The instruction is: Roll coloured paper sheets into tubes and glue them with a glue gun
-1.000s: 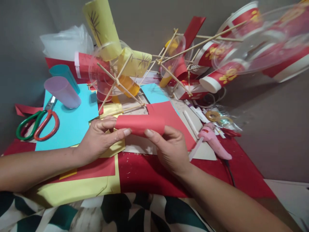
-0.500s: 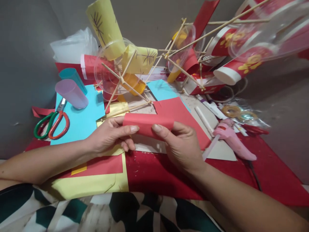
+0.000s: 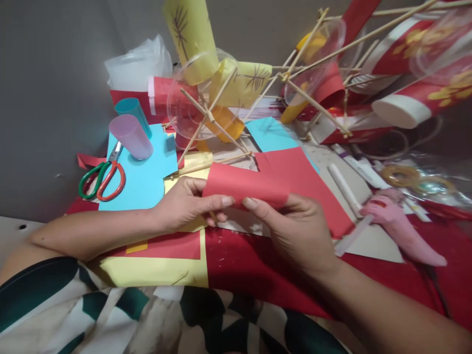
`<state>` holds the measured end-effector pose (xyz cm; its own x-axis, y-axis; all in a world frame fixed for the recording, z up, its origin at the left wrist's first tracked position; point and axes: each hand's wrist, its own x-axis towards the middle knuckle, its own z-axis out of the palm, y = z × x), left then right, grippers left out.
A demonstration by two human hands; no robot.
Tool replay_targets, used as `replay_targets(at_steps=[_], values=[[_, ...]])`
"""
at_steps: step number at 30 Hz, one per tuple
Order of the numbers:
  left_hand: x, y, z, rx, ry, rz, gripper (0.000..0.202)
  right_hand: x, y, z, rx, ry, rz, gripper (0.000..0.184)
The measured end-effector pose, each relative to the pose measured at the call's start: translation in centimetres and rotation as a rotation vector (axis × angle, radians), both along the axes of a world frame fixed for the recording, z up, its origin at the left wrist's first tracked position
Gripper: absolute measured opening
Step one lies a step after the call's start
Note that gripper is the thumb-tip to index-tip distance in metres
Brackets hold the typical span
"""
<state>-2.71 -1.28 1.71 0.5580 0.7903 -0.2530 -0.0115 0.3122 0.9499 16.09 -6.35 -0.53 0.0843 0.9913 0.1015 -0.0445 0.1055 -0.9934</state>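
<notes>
The left hand [image 3: 184,204] and right hand [image 3: 300,233] are pinching the red paper [image 3: 245,182] from opposite ends, thumbs [image 3: 251,203] nearly meeting at its near edge; its long axis is running left to right between them, dipping rightward; both are touching it, neither nearer.

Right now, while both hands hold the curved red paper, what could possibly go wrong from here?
The curved red paper might spring open or crease if the left hand or right hand loosens or presses too hard. The stick frame stands just behind it, so a forward push could knock it. What looks like a pink glue gun lies beyond the right hand; if hot, which I cannot tell, it could burn a straying arm.
</notes>
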Motion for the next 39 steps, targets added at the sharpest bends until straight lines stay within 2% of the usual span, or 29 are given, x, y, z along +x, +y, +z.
replay_targets(at_steps=[7, 13, 18, 20, 24, 27, 33, 36, 39], values=[[0.0, -0.1, 0.0, 0.077, 0.011, 0.045, 0.016, -0.2, 0.0, -0.1, -0.024, 0.098, 0.059, 0.007], [-0.1, 0.0, -0.4, 0.103, -0.05, 0.064, 0.013, 0.1, 0.3, -0.3, 0.009, 0.004, -0.025, 0.01], [-0.2, 0.1, -0.4, 0.144, -0.053, 0.057, 0.014, 0.0, 0.3, -0.1, 0.025, -0.01, -0.031, 0.011], [-0.4, 0.1, -0.3, 0.19, -0.037, 0.079, 0.015, 0.0, 0.3, 0.0, 0.051, -0.025, -0.065, 0.013], [-0.7, 0.3, -0.3, 0.251, -0.023, 0.144, 0.014, 0.4, 0.6, -0.1, 0.115, -0.065, -0.193, 0.038], [-0.8, 0.5, -0.1, 0.263, -0.05, 0.176, 0.013, 0.8, 1.3, -0.6, 0.15, 0.021, -0.269, 0.034], [-1.3, 0.7, 1.7, 0.31, -0.071, 0.203, 0.015, 1.2, 2.4, -1.9, 0.192, 0.089, -0.338, 0.039], [-1.9, 1.1, 3.4, 0.38, -0.011, 0.203, 0.021, 1.1, 2.1, -1.9, 0.201, 0.083, -0.323, 0.038], [-2.9, 1.6, 5.6, 0.508, 0.131, 0.21, 0.026, 0.9, 1.0, -1.2, 0.24, 0.054, -0.317, 0.035]])
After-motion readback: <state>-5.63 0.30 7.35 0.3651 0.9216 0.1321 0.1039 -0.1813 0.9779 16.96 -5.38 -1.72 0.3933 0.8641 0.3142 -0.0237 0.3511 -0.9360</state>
